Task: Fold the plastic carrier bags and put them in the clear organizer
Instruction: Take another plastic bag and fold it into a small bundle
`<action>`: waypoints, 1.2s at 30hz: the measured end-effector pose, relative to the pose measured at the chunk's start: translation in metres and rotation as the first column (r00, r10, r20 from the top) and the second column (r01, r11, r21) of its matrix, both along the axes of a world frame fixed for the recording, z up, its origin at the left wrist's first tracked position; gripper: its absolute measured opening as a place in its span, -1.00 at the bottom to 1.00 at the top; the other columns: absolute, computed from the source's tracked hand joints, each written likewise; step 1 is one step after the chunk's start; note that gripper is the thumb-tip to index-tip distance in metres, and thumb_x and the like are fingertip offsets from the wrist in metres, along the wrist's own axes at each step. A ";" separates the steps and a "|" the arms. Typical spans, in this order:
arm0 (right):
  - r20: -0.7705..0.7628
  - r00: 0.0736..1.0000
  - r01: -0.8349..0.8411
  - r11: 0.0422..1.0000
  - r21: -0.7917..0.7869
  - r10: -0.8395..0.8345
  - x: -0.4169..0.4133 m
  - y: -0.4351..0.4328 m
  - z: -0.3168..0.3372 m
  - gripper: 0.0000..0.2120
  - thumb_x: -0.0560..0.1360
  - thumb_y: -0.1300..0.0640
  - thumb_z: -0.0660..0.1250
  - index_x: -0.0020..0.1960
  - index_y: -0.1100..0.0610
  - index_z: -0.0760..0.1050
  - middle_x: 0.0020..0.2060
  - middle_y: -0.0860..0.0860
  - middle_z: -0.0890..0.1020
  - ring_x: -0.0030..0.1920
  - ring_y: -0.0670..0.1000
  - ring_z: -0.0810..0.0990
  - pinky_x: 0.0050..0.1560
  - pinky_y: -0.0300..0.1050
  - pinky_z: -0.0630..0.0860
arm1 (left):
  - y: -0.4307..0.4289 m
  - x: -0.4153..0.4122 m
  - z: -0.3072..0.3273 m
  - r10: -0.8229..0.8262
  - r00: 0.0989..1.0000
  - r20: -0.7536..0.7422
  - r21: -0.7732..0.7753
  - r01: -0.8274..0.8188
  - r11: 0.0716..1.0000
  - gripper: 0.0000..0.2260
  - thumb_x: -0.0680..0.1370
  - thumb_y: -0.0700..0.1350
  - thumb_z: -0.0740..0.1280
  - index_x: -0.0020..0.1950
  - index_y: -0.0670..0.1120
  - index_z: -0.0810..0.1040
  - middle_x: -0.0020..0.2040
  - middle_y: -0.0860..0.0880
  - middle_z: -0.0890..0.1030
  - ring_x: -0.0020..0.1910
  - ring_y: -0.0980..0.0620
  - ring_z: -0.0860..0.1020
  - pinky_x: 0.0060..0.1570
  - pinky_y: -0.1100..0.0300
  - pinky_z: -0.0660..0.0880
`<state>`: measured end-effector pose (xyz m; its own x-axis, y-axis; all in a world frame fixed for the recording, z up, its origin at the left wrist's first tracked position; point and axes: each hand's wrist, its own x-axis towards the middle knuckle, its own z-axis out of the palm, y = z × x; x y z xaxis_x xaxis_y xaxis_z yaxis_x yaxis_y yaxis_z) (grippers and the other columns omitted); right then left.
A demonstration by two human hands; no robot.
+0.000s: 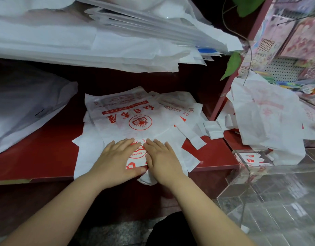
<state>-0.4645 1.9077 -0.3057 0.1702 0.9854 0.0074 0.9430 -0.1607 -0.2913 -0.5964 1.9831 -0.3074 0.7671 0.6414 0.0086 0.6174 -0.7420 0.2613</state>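
While your left hand (117, 160) and right hand (162, 158) lie side by side, fingers straight and flat, you press the folded white plastic carrier bag with red print (137, 155) onto the dark red shelf (46, 157). Unfolded bags (124, 112) lie just beyond your fingertips. The clear acrylic organizer (242, 164) sits right of your right hand.

carrier bags (124, 112): white, red print, flat, overlapping | clear organizer (254, 170): right of them, holds folded bags (251, 159)

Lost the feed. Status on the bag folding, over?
Left hand and right hand flat, pressing part-folded carrier bag. Clear organizer at right. Loose bags heaped beside it.
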 end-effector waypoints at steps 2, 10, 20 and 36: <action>-0.032 1.000 0.001 1.000 0.003 -0.001 0.002 0.000 0.001 -0.59 0.63 0.13 -0.03 0.48 0.06 0.13 0.49 -0.05 0.10 0.48 -0.07 0.01 0.42 -0.15 -0.21 | 0.002 -0.012 0.002 -0.068 0.998 0.014 0.015 0.068 0.998 -0.01 0.06 0.43 -0.11 0.48 0.16 0.04 0.50 0.17 0.03 0.46 0.16 0.03 0.26 0.38 -0.14; -0.106 0.994 -0.021 1.000 -0.001 0.021 0.004 0.006 0.006 -0.58 0.61 0.08 0.05 0.47 0.06 0.16 0.48 -0.05 0.13 0.48 -0.05 0.02 0.42 -0.15 -0.17 | 0.003 -0.020 0.010 -0.063 0.980 0.188 -0.089 0.081 0.993 -0.09 0.03 0.53 0.04 0.31 0.18 0.38 0.20 0.31 0.24 0.29 0.21 0.27 0.15 0.37 0.08; -0.106 0.994 -0.008 0.997 0.076 0.016 0.008 0.011 0.001 -0.57 0.60 0.04 0.11 0.45 0.05 0.20 0.47 -0.05 0.17 0.47 -0.02 0.05 0.43 -0.16 -0.16 | 0.020 0.003 0.014 0.229 0.969 0.090 -0.081 -0.222 0.972 -0.42 0.49 0.14 0.31 0.45 0.07 0.20 0.38 0.05 0.35 0.36 0.02 0.25 0.28 0.19 0.15; -0.012 0.991 -0.109 0.853 0.511 0.134 0.011 0.013 -0.006 -0.55 0.28 0.03 0.17 0.14 0.08 0.46 0.07 0.11 0.62 0.05 0.16 0.60 0.14 0.21 0.43 | 0.031 0.011 0.036 0.461 0.738 0.493 -0.605 -0.090 0.791 -0.84 0.49 -0.30 0.35 0.02 -0.10 0.58 0.00 -0.11 0.58 -0.04 -0.06 0.56 -0.05 0.17 0.52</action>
<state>-0.4539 1.9206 -0.3114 0.0621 0.8591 0.5080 0.9290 0.1362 -0.3440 -0.5851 2.0143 -0.2717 0.5027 0.8645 -0.0051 0.3477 -0.1968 0.9167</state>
